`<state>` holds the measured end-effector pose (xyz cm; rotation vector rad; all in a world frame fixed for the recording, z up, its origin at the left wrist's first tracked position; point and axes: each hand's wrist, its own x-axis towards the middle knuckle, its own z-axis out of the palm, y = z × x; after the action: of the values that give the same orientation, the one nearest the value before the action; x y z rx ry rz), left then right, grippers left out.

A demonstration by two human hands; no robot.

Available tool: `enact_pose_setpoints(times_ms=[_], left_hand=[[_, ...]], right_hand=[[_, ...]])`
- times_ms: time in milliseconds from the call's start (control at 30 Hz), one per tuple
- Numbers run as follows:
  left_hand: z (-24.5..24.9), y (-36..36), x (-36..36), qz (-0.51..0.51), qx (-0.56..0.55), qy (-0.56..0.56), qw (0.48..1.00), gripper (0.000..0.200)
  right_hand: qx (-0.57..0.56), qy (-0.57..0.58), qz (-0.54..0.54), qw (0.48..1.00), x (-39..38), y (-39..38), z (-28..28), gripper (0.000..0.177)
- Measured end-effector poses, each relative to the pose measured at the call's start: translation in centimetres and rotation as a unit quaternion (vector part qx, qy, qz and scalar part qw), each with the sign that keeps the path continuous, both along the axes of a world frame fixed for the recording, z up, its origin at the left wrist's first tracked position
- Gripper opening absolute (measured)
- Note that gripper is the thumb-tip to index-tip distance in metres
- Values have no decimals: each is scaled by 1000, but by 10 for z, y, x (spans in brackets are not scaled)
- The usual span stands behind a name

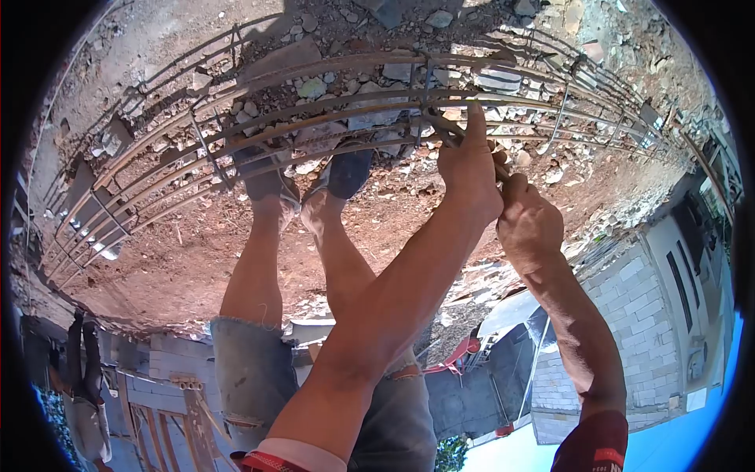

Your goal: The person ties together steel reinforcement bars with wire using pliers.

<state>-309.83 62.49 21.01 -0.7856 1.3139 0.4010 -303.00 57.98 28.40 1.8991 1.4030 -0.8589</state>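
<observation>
**A long cage of thin, brown metal rods [425, 93] right at your hands**

The cage runs across in front of you, from side to side. It is over red-brown, dusty ground [181, 267] with pale broken stones [440, 19], and some rods cross in front of your dark blue shoes [348, 171]. Dark, thin metal loops [209, 149] go around the rods.

Your left grip [469, 161] is curled around a dark, narrow metal tool [445, 128], with one finger sticking up at the rods. Your right grip [531, 224] is closed like a fist on the lower end of that same tool. The tool's tip is by the middle loop; I can't tell if it touches.

The tool looks hard, stiff and not too heavy. It should feel smooth, so sweaty fingers could slip; the lower end looks best for holding. The cage looks heavy all together, but its long rods may bend and bounce. They look rough, not easy to break. Hold it near a loop, and mind the poky ends.
</observation>
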Motion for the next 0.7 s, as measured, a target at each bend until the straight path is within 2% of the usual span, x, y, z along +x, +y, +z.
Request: enact_pose_setpoints(times_ms=[67,133,167,200,267,300,467,500,533,567,600,667,700], left_hand=[[-16,-18,-4,34,-12,-87,996,46],[-26,-28,-17,17,24,-147,989,42],[-30,-29,-26,27,27,-192,981,41],[-32,-31,-35,36,27,-235,971,39],[-45,-33,-43,26,50,-264,963,37],[-51,-36,-47,15,69,-296,953,36],[-69,-47,-57,-19,117,-353,928,27],[-56,-41,-50,-100,118,-218,964,25],[-41,-38,-42,-178,114,-77,974,24],[-28,-34,-36,-197,135,1,971,30],[-20,-23,-26,-200,139,3,970,30],[-2,-10,-10,-146,60,50,986,31],[-13,-15,-10,-88,47,6,995,32]], right_hand=[[61,33,25,997,-6,-9,9,18],[-13,120,-125,985,-2,-23,4,23],[-126,196,-377,896,-1,-15,3,23],[-230,256,-596,725,-3,-9,1,25],[-198,156,-509,823,-27,-16,-12,27],[-171,166,-497,834,-33,-20,-17,29],[-147,158,-542,812,-46,-48,-39,27],[-155,147,-531,820,-43,-45,-36,29],[-166,134,-522,826,-39,-44,-31,35],[-127,110,-433,886,-35,-43,-25,32],[-77,21,-285,955,-35,-42,-17,29],[94,-50,-168,980,-34,-44,-4,26],[99,-52,-166,980,-29,-38,4,26]])
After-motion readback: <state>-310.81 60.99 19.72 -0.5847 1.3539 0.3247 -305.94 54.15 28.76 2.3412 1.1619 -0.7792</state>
